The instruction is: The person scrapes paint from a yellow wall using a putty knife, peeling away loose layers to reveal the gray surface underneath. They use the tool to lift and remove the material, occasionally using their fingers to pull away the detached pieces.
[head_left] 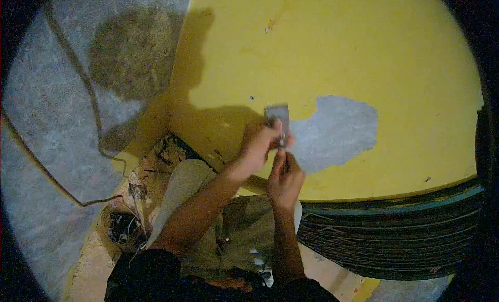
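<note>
Close together in front of my body, both hands work at a small, flat, dark-grey rectangular piece (278, 113). My left hand (257, 151) is closed on it, with the thumb over its lower part; motion smears the hand somewhat. Just below, my right hand (286, 180) has its fingers pinched together at the lower end of the piece. Whatever lies between those fingertips is too small to make out. Behind the hands is a yellow surface (332, 52) with an irregular grey patch (343, 130) to their right.
A stack of thin dark sheets (390, 239) lies at lower right, beneath the yellow surface's curved edge. Grey floor (41, 140) spreads at left, crossed by a cable (49, 166). Dark tangled wires (125, 229) sit beside my light-clothed leg (187, 182). Small specks dot the yellow.
</note>
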`<state>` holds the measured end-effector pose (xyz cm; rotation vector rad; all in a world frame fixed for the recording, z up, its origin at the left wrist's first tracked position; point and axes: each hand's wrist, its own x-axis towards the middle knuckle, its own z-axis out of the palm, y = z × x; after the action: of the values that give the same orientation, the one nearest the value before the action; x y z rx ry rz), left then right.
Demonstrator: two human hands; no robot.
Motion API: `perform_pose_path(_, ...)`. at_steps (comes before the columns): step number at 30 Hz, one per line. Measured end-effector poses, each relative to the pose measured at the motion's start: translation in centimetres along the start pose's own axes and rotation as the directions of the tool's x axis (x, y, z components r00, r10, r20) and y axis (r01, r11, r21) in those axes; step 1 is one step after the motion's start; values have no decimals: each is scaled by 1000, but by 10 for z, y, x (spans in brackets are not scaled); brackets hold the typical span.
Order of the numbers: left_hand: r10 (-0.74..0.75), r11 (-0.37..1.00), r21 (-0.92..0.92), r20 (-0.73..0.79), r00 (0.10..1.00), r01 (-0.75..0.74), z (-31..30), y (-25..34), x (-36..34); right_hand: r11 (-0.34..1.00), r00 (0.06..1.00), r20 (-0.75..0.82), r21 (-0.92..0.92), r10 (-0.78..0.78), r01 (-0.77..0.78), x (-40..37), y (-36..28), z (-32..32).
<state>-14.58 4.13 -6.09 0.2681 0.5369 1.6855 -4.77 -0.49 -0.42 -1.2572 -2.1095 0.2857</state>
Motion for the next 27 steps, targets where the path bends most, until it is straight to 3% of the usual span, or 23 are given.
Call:
perform_pose_path(1,48,997,57,-34,998,-46,3,21,1,995,997,-2,67,-71,71,13,-14,1)
perform_pose_path(5,180,983,55,-91,979,-176,14,83,-25,982,993,98,181,-67,48,32,-52,18)
perform_pose_path(7,135,985,123,-123,983,-120,4,71,-23,988,997,36,142,-73,68,17,-47,25)
perform_pose_path(9,109,983,147,24,994,-112,-5,43,-23,993,999,1,112,-42,42,-2,-23,25)
perform_pose_path(11,25,997,79,-13,1000,-24,2,14,-28,996,998,-6,56,64,-64,-20,-6,10)
perform_pose_path(13,-132,991,-22,83,988,135,10,-5,-31,996,996,-35,28,87,-86,-32,5,-9)
perform_pose_path(16,-175,984,0,139,975,177,35,-22,-32,992,991,-48,-5,125,-125,-34,21,-40)
perform_pose_path(19,-89,979,-161,193,977,121,52,-30,-28,985,985,-14,-17,169,-170,-21,-2,-73)
perform_pose_path(22,-180,963,-169,176,968,209,62,-17,-34,988,995,74,-144,69,-57,-9,-7,-88)
perform_pose_path(24,-139,961,-216,167,976,173,64,-20,-33,979,997,56,-194,-57,67,-5,-9,-88)
perform_pose_path(27,-92,961,-243,171,981,133,62,-22,-31,979,993,106,-203,41,-19,0,-12,-86)
